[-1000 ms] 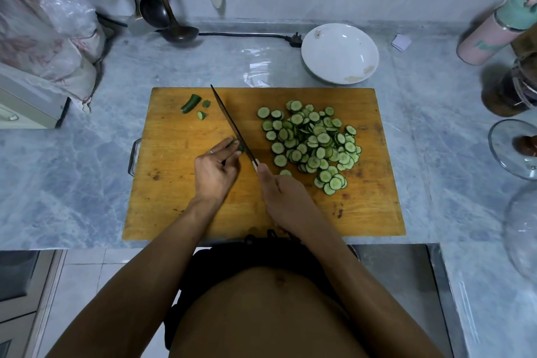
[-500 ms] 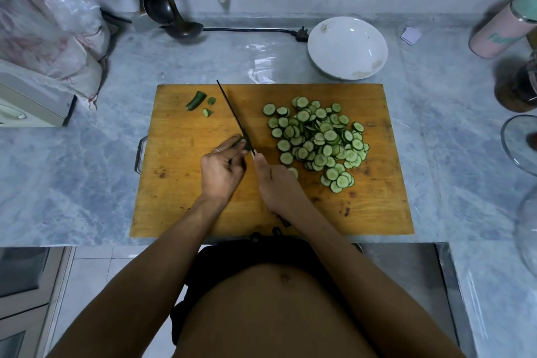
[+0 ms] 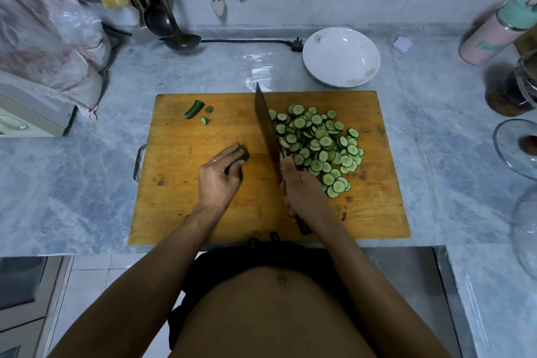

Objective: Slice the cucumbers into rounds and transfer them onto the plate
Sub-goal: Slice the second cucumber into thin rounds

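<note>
While right hand [image 3: 302,192] grips knife [image 3: 268,131], tilted

ladle [image 3: 174,29] by the wall, pink bottle [image 3: 494,29] and, seemingly, a jar [image 3: 511,90] far right.

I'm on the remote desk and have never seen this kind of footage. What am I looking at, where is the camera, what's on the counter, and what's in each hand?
There is no machine here: a person works with bare hands, and the one camera sits on their head, looking forward and down, so arms and belly fill the bottom of the view. On the grey counter lies a wooden cutting board. A pile of cucumber rounds covers its right half, and a few cut-off ends lie at its far left corner. The right hand has its grip on a knife, blade against the left edge of the pile. The left hand holds a small cucumber stub. A white plate waits beyond the board, with no cucumber on it.
</note>
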Demonstrator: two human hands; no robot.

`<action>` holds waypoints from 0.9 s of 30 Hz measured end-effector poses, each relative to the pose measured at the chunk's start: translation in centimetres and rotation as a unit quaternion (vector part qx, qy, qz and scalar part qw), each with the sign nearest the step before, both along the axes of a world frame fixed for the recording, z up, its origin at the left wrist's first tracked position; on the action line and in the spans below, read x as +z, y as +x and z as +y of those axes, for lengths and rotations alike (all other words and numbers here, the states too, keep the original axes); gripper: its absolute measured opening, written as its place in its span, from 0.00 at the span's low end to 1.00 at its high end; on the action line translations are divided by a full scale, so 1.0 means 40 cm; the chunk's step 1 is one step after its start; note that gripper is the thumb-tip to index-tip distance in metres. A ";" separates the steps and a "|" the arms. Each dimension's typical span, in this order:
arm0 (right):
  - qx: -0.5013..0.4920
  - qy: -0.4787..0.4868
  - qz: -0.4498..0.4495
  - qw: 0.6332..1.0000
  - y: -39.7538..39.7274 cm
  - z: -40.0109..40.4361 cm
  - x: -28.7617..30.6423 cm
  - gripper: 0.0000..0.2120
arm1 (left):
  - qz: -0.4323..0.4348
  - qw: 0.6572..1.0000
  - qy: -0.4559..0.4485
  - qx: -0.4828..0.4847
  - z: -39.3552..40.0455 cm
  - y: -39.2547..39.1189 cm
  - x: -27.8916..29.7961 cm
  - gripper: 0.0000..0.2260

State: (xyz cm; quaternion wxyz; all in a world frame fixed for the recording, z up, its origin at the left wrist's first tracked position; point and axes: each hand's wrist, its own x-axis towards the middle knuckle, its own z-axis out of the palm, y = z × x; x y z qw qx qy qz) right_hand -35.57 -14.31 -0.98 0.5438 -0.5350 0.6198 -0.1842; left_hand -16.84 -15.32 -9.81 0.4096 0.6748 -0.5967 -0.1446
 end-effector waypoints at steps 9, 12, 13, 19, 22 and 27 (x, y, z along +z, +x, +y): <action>0.090 -0.046 0.029 0.994 0.048 0.025 0.020 0.32 | 0.024 1.000 0.011 0.007 -0.014 0.003 0.013 0.08; 0.084 -0.041 0.026 0.995 0.047 0.029 0.025 0.31 | 0.024 1.000 0.018 0.007 -0.018 0.010 0.008 0.09; 0.082 -0.037 0.024 0.996 0.045 0.029 0.026 0.31 | 0.027 0.999 0.022 0.008 -0.019 0.010 0.007 0.09; 0.101 -0.042 0.029 0.994 0.048 0.034 0.025 0.31 | 0.035 0.999 0.028 0.024 -0.021 0.008 0.000 0.09; 0.102 -0.030 0.029 0.994 0.048 0.024 0.022 0.32 | 0.039 0.999 0.030 0.022 -0.022 0.004 -0.004 0.10; 0.116 -0.023 0.037 0.992 0.076 -0.009 0.015 0.33 | 0.046 0.998 0.031 0.034 -0.022 0.005 -0.006 0.09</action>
